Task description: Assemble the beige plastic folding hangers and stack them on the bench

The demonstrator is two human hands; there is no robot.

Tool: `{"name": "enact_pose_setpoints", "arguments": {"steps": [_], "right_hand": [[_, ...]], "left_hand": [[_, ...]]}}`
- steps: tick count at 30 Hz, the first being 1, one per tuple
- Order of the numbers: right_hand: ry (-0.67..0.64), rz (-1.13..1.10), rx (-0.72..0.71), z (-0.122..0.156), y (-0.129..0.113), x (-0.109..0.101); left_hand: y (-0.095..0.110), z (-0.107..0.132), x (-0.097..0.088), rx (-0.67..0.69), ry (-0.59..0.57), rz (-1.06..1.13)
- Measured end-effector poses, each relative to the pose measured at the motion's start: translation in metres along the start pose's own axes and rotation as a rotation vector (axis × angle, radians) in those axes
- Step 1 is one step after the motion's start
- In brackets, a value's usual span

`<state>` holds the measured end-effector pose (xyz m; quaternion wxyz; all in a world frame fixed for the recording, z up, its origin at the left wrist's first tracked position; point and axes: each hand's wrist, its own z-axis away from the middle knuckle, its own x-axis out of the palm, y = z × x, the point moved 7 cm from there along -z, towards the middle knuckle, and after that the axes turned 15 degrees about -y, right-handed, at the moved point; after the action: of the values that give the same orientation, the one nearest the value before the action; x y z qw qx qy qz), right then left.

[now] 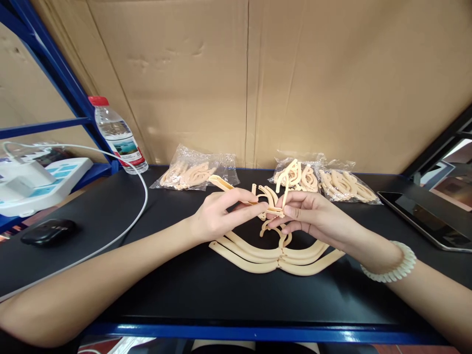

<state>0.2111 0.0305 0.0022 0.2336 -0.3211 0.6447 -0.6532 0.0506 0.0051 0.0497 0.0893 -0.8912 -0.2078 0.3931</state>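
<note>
Both of your hands were above the middle of the black tabletop (pixel 177 292), and each grip was occupied. Your left hand (pixel 217 216) was grasping a beige strip (pixel 221 183) with the fingers, and your right hand (pixel 313 216) was pinching a thin beige piece (pixel 285 192) between the thumb and the fingers. The main relation was this: the thin beige piece lay directly to the right of your left fingertips, just beside them. It was nearer to your right hand, which had it. Whether the left fingertips also touched it, I could not tell.

The beige strip had its long axis slanting; one end pointed far and left, beyond your knuckles, and the other went down to the right, toward the thin beige piece, where your fingers partly hid it. The thin beige piece showed one narrow part standing almost upright, its tip pointing up, and a lower part which ran to the left, toward your left hand.

Below your hands, the long curved pieces (pixel 245 264) lay in two groups side by side, their inner ends meeting near the middle and their outer ends spreading left and right.
</note>
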Motion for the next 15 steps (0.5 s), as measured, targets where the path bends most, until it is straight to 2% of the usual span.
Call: {"name": "enact_pose_setpoints", "arguments": {"steps": [3, 10, 15], "right_hand": [[-0.028, -0.029, -0.018, 0.001, -0.002, 0.003], [-0.095, -0.148, -0.021, 0.0, 0.0, 0.011], [-0.104, -0.185, 0.007, -0.001, 0.003, 0.013]], "left_hand": [[-0.004, 0.0, -0.001, -0.036, 0.019, 0.071], [-0.018, 0.003, 0.01, -0.184, -0.012, 0.421], [-0.017, 0.004, 0.012, -0.211, -0.02, 0.444]]}}
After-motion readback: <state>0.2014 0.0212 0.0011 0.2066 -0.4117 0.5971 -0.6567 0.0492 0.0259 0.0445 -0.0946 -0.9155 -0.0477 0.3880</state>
